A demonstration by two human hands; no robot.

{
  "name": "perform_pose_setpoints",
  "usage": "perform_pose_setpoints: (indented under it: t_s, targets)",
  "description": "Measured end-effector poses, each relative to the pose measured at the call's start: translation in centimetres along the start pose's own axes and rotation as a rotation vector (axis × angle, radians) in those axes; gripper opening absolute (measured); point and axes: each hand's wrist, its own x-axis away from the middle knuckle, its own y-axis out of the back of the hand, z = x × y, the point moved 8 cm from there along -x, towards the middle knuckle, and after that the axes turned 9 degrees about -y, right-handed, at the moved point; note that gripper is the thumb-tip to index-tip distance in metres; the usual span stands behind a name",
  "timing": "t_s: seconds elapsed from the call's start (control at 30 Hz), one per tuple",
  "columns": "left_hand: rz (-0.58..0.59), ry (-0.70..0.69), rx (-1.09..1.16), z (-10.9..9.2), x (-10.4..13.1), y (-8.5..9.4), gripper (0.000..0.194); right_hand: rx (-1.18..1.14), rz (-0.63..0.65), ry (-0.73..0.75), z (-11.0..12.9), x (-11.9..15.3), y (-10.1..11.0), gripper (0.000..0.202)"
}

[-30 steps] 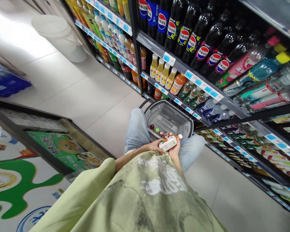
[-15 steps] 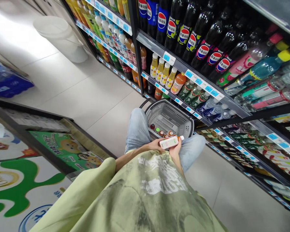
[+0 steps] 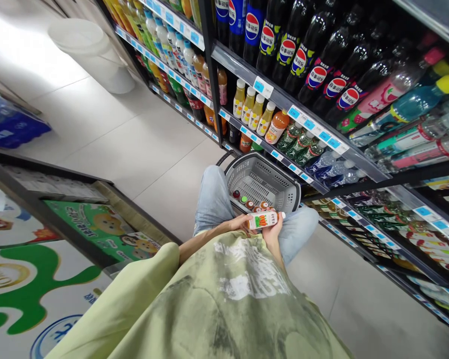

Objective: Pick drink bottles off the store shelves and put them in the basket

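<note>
A small juice bottle (image 3: 263,220) with a white cap and a white label showing orange carrots lies sideways between my two hands, above my lap. My left hand (image 3: 241,223) grips its base end, fingers closed around it. My right hand (image 3: 272,231) is closed around the end near the cap, which points right. Just beyond my hands a grey shopping basket (image 3: 272,175) stands on the floor between my knees. Several capped bottles (image 3: 249,204) stand upright in its near side, their lower parts partly hidden by my hands and the held bottle.
Drink shelves (image 3: 269,124) run diagonally close behind the basket, holding cola bottles (image 3: 268,39) and small juice bottles (image 3: 248,104). Left are a white bucket (image 3: 108,65), shrink-wrapped blue packs (image 3: 11,122) and a low display (image 3: 97,224) with cartons. Tiled floor (image 3: 164,159) lies between.
The bottle has been turned about its length in my hands, so the carrot picture now faces up instead of the plainer text side. The basket and its bottles have stayed put.
</note>
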Motion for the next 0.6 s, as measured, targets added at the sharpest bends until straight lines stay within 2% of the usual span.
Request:
perform_pose_setpoints:
  t_s: [0.17, 0.33, 0.4, 0.5, 0.6]
  targets:
    - [-0.027, 0.074, 0.072, 0.0, 0.1, -0.2, 0.073, -0.001, -0.010, -0.010, -0.1, 0.1, 0.0, 0.036]
    - [-0.035, 0.085, 0.077, -0.9, 0.6, -0.9, 0.070, 0.000, -0.039, 0.004, 0.1, -0.1, 0.3, 0.034]
    - [-0.028, 0.044, 0.062, -1.6, 0.8, -1.2, 0.070, -0.005, -0.054, 0.013, 0.2, -0.3, 0.5, 0.033]
    - [-0.090, -0.076, 0.015, -2.6, 1.0, -1.0, 0.072, -0.005, -0.075, 0.017, 0.2, -0.6, 0.8, 0.031]
    - [-0.133, -0.165, -0.052, -3.0, 1.2, -0.9, 0.089, 0.009, -0.090, 0.007, -0.1, -0.8, 0.9, 0.029]
